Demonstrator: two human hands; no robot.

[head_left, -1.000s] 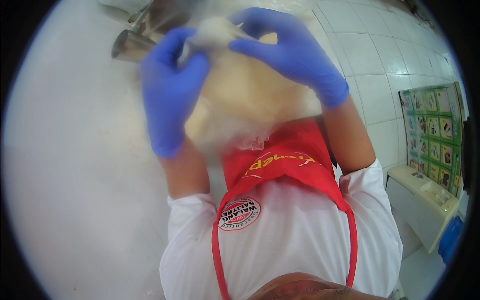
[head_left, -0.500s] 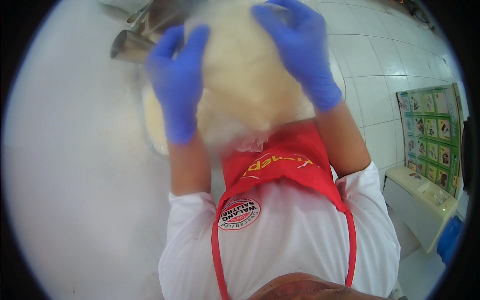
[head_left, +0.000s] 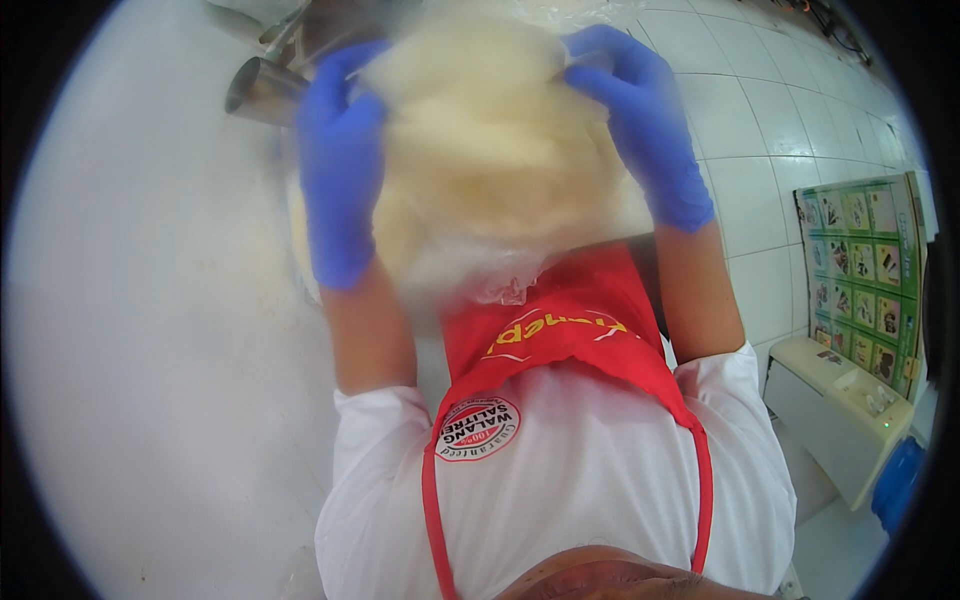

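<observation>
a left hand (head_left: 343,150) in a smooth, blue stretchy glove holds one edge of a pale sheet (head_left: 470,65), thumb and fingers closing on it from either side. the right hand (head_left: 648,125), gloved alike, grips the opposite edge in a narrow pinch. the sheet spans the space between the two hands, cream, thin-looking and blurred; what it is made of cannot be told. just below it, also between the hands, lies a larger cream mass (head_left: 490,175) with soft, rounded folds. nearer the body than both hands, crinkled clear plastic (head_left: 505,283) glints against a red cloth apron (head_left: 560,310). just beyond the left hand, to its left, a shiny metal cylinder (head_left: 266,92) lies on its side, its round mouth dark.
</observation>
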